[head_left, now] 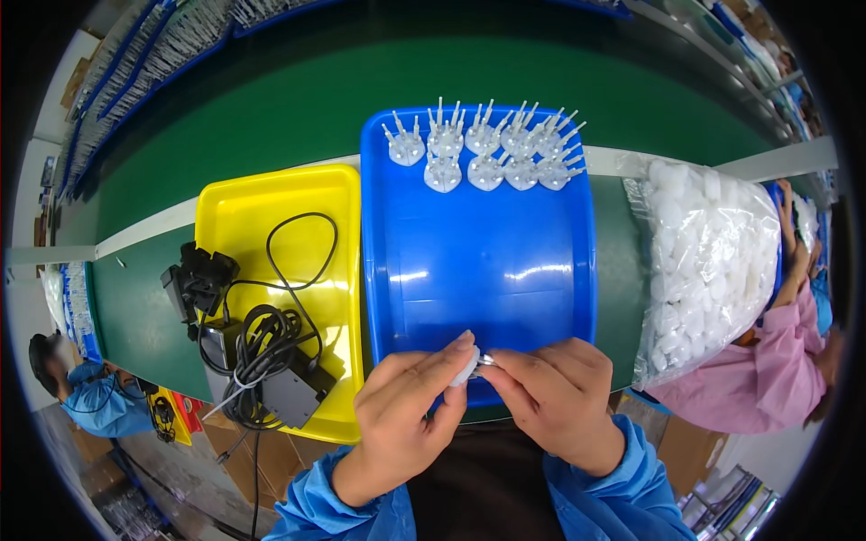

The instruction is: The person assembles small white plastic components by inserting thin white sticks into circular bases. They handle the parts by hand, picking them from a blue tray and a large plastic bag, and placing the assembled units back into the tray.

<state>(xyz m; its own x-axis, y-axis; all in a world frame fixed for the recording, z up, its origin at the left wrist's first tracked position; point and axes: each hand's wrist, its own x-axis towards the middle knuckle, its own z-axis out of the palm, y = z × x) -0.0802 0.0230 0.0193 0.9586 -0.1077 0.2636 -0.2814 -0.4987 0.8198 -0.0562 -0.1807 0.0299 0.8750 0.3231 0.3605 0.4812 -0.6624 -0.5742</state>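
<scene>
Item held: one small white piece [463, 371], rounded in outline, located above the near edge of the blue tray [478, 261], between the two hands. Left hand [404, 401]: grip closed in a pinch, thumb and fingers on the white piece. Right hand [561, 388]: grip likewise pinched, on a small shiny pin [487, 359] at the white piece's right side; whether the two are joined cannot be told. Handling, by judgement: light, stiff, probably plastic, smooth enough to slip; best taken by the rim between thumb and forefinger, the pin by its shank, without sideways load that might bend it. Container one: blue tray, with pronged white pieces [483, 174] in two rows across its far end, prongs up, apparently nine. Container two: yellow tray [266, 194], just left of the blue, with coiled black cable [271, 347], a grey box [293, 395] and, across its left rim, a black fixture [203, 281]. Container three: clear plastic bag [642, 335], right of the blue tray, packed with loose white parts [708, 248]. Container four: blue bins at upper left, beyond the green surface [379, 77], filled with slender pale parts [185, 43], too small to identify.
</scene>
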